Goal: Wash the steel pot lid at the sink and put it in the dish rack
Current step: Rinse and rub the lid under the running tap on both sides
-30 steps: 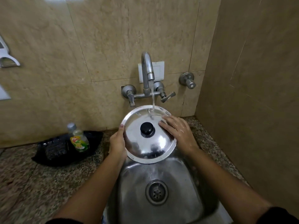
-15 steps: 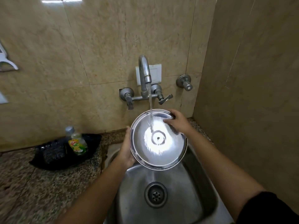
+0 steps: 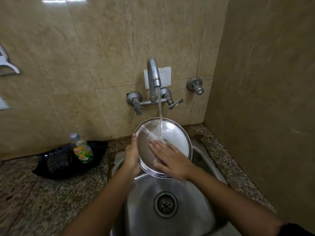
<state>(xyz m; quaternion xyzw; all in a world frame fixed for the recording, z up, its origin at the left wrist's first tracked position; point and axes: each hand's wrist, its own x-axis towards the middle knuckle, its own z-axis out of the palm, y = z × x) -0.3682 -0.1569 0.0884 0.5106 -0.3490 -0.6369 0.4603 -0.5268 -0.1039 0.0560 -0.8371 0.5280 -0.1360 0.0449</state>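
On the counter (image 3: 51,201), toward its back edge at the left, we see a dish-soap bottle (image 3: 82,150) standing against a black bag (image 3: 68,162); neither is in use. Moving right to the sink (image 3: 144,218), our left hand (image 3: 131,157) grips the lid (image 3: 175,138) at its left rim, fingers curled behind it and the thumb over the edge. We hold the lid tilted over the back of the basin, its hollow underside facing us, with water from the tap (image 3: 153,74) striking its upper part. Our right hand (image 3: 170,160) lies flat and open on that inner face, palm and fingers pressed to the steel, grasping nothing.

We judge the step in hand to be rinsing and rubbing the inside of the lid. No dish rack shows anywhere in view, so putting it away is not yet begun. The next move likely calls for rubbing the remaining surface, letting water run off, then carrying the wet, slippery lid with a firm rim grip to wherever the rack stands.
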